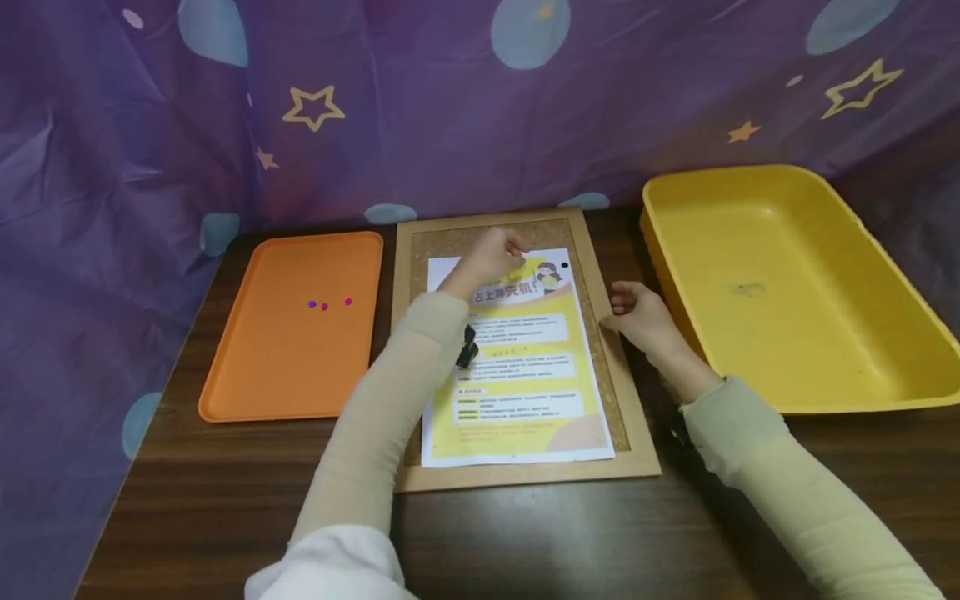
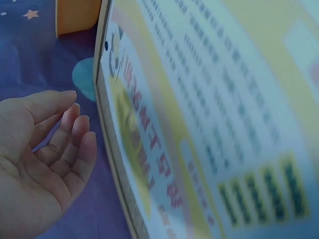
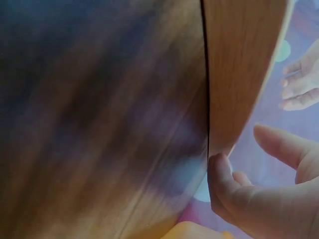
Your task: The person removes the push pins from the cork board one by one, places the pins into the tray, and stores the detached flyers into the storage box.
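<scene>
A cork board [image 1: 491, 232] with a light wooden frame lies on the table, bearing a yellow and white printed poster [image 1: 517, 429]. One black pin [image 1: 565, 265] shows at the poster's top right corner. Over the poster's upper edge hovers my left hand [image 1: 491, 254]; the left wrist view shows its fingers loosely bent, with nothing between them. My right hand [image 1: 645, 321] is at the board's right side. In the right wrist view its fingertips [image 3: 219, 167] meet the frame's edge [image 3: 241, 74], while the thumb stands apart from it.
Left of the board lies an orange tray [image 1: 292, 358] with a few small pins, purple [image 1: 312, 304] and pink [image 1: 348, 302]. A deep yellow bin [image 1: 795, 267] stands to the right. Behind the dark wooden table [image 1: 517, 542] hangs a purple curtain [image 1: 435, 108].
</scene>
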`<state>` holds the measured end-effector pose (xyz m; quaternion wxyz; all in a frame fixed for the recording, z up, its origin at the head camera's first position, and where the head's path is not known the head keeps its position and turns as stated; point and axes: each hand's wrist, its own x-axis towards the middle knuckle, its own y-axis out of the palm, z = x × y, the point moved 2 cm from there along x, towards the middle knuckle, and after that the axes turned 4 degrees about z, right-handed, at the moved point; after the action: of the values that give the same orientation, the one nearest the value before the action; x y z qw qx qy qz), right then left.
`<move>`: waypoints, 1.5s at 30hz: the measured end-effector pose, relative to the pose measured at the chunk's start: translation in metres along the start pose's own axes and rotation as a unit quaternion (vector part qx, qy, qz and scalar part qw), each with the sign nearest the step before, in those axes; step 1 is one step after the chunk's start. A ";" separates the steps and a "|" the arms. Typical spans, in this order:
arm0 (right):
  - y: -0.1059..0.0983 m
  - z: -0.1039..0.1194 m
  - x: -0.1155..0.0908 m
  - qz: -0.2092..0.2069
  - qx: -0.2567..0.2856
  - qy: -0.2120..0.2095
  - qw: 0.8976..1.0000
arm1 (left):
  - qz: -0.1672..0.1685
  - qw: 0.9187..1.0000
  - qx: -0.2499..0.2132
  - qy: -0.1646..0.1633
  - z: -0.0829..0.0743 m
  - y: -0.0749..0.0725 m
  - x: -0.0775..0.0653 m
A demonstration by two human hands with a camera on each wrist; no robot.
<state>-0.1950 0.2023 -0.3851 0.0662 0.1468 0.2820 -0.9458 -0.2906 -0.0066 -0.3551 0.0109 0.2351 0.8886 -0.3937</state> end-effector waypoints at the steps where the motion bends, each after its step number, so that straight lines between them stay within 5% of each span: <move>1: 0.000 -0.001 0.000 0.006 0.001 0.005 1.000 | 0.000 1.000 0.000 0.004 -0.001 0.002 0.000; 21: 0.003 -0.004 0.000 0.047 -0.009 0.006 0.999 | 0.016 1.000 0.009 -0.014 -0.015 0.036 0.021; 45: 0.002 -0.004 0.001 0.055 -0.007 0.005 0.998 | -0.001 0.998 0.064 -0.029 -0.017 0.051 0.028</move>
<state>-0.1944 0.2027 -0.3894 0.1181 0.1661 0.2800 -0.9381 -0.2913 0.0467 -0.3847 0.0209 0.2229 0.8610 -0.4567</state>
